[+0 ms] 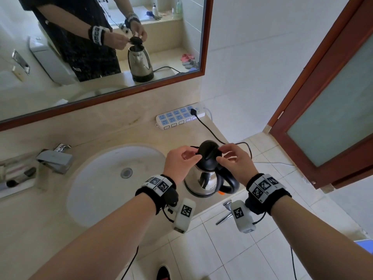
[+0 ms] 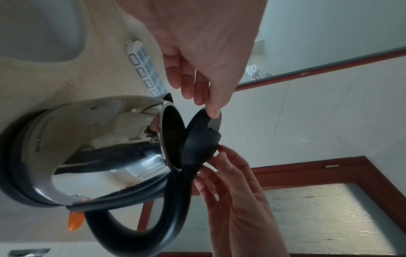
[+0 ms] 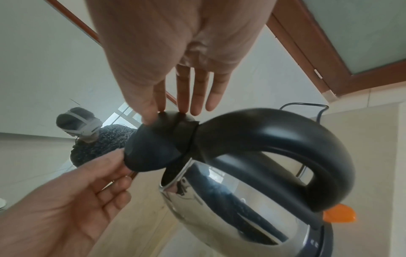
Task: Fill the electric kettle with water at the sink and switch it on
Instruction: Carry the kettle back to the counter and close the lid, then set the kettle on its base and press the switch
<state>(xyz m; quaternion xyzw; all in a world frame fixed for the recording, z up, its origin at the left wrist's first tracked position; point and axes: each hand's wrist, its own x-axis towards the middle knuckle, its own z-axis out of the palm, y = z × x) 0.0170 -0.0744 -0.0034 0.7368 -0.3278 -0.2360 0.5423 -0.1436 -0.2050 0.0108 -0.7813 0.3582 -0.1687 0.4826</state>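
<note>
**Head view: both hands on the kettle lid, before filling**

Head view shows the electric kettle (image 1: 203,182) standing on its base on the counter (image 1: 125,130), just right of the sink basin (image 1: 96,178) and well apart from the tap (image 1: 54,160). Its cord (image 1: 207,130) runs back to the power strip (image 1: 179,117) against the wall. My left hand (image 1: 181,160) pinches the near edge of the black lid (image 1: 209,151) between thumb and forefinger; my right hand (image 1: 235,160) pinches the opposite edge with thumb and fingertip, its other fingers straight and spread. Neither hand holds the handle (image 1: 228,182).

The left wrist view shows the lid (image 2: 202,139) tilted up off the steel rim, the dark mouth of the kettle (image 2: 87,147) exposed beneath it; it stays joined at the handle side, so I judge it hinged, half raised. The orange switch (image 2: 75,220) sits at the foot of the handle; whether it is on I cannot tell.

Step in hand, as I judge it: opening the lid, the first part of filling. No water is in view, and the kettle has not yet gone to the sink.

The next move calls for swinging the lid fully back, then releasing one hand to take the handle, lifting the kettle clear of its base and carrying the open mouth under the tap.
</note>
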